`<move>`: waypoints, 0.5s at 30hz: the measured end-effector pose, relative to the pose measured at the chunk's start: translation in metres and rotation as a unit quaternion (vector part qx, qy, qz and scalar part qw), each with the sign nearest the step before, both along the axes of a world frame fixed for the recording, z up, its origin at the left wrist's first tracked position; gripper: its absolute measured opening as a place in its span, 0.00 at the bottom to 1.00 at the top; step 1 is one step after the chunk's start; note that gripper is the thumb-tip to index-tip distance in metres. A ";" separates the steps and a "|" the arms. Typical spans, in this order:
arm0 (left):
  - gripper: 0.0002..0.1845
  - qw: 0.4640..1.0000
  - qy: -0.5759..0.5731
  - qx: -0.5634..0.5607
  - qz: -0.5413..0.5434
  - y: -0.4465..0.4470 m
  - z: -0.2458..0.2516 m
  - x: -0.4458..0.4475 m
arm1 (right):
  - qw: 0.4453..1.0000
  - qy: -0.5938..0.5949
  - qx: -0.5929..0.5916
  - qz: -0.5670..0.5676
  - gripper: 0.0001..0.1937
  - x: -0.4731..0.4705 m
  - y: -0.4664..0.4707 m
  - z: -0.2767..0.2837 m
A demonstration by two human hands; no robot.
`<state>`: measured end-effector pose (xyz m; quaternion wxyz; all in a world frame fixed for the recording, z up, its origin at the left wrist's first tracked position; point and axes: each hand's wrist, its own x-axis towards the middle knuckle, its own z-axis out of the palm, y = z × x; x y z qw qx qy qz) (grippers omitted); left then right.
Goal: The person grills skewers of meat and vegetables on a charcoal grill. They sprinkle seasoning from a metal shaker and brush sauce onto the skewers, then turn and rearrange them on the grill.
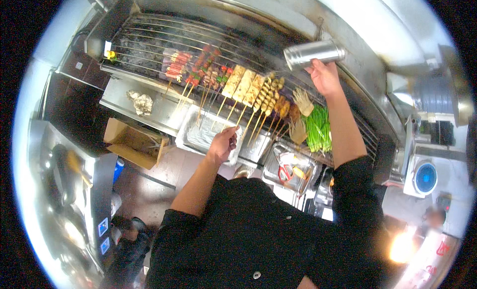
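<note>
My right hand (323, 76) grips a metal shaker can (314, 54), tilted on its side above the right part of a long grill (149, 32). My left hand (223, 142) has its fingertips at the stick end of a skewer of browned flat slabs (255, 89); whether it pinches the stick is hard to tell. Left of these slabs lie skewers of red and green pieces (197, 71) and pink sausage-like pieces (179, 65). To their right are spiral-cut skewers (267, 97), browned pieces (282, 107), pale enoki-like bundles (302, 102) and green stalks (318, 129).
Below the grill are a foil bundle (142, 104), a white tray (181, 140) and a metal tray (269, 177) holding red-handled scissors (285, 172). An open cardboard box (130, 155) stands lower left. Another person (130, 248) is at bottom left, a further one (435, 219) at far right.
</note>
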<state>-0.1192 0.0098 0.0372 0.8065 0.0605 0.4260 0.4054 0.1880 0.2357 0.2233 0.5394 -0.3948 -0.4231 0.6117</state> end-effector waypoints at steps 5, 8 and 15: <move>0.12 0.999 0.022 -0.005 -0.032 0.004 -0.004 -0.003 | 0.998 -0.035 0.013 0.049 0.29 0.001 -0.021 0.000; 0.12 0.999 0.020 0.002 -0.045 0.007 -0.008 -0.007 | 1.000 -0.001 -0.009 0.028 0.32 -0.003 -0.040 -0.002; 0.12 0.998 0.038 0.000 -0.056 0.008 -0.009 -0.008 | 1.000 0.007 -0.012 0.028 0.41 0.004 -0.076 -0.011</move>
